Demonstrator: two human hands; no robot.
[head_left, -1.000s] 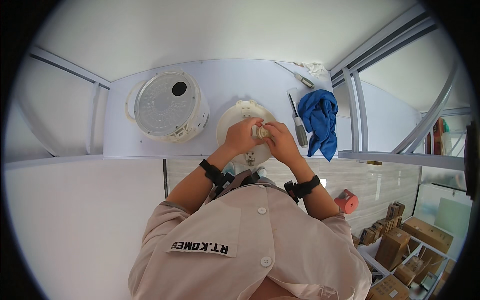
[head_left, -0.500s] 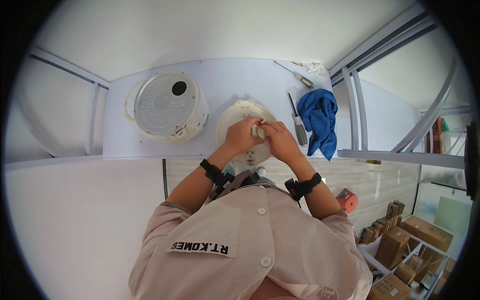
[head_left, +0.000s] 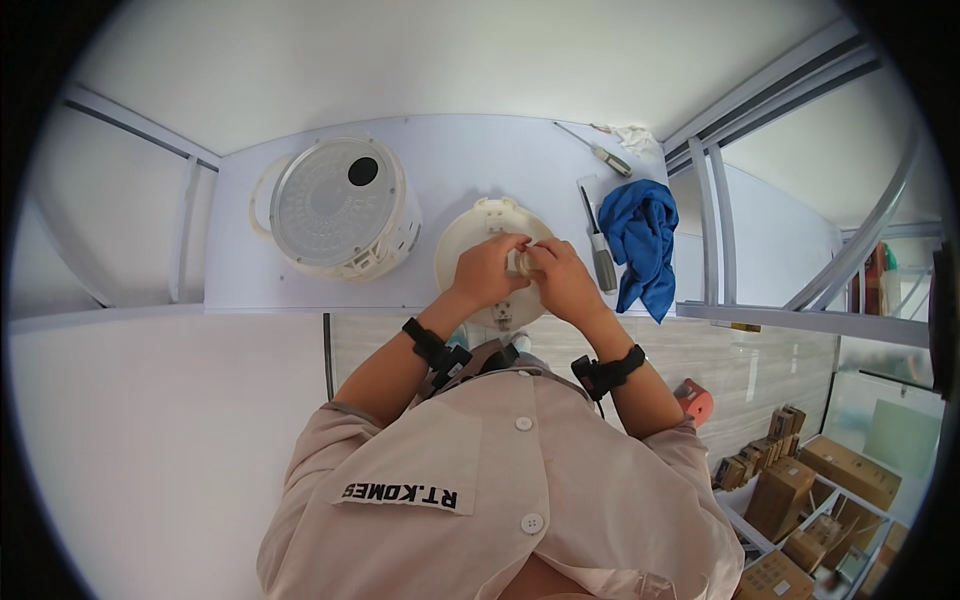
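A small pale cylindrical part (head_left: 521,263) is pinched between my two hands, mostly covered by the fingers. My left hand (head_left: 486,270) is closed on its left side. On its right side, the fingers of my right hand (head_left: 563,280) are curled around it. Beneath both hands lies a round cream-coloured lid (head_left: 455,240) with a tab at its far edge and a fitting at its near edge. I cannot tell whether the small part touches the lid.
To the left stands a white rice-cooker-like body (head_left: 335,215) with a handle. On the right lie two screwdrivers (head_left: 603,262), (head_left: 610,160), a blue cloth (head_left: 640,240) and a crumpled white tissue (head_left: 632,138). The table (head_left: 430,160) meets metal frame posts (head_left: 700,220). Cardboard boxes (head_left: 780,497) sit lower right.
My right fingers have shifted slightly around the small part. The whole view has moved a little; the table items otherwise stay as they were.
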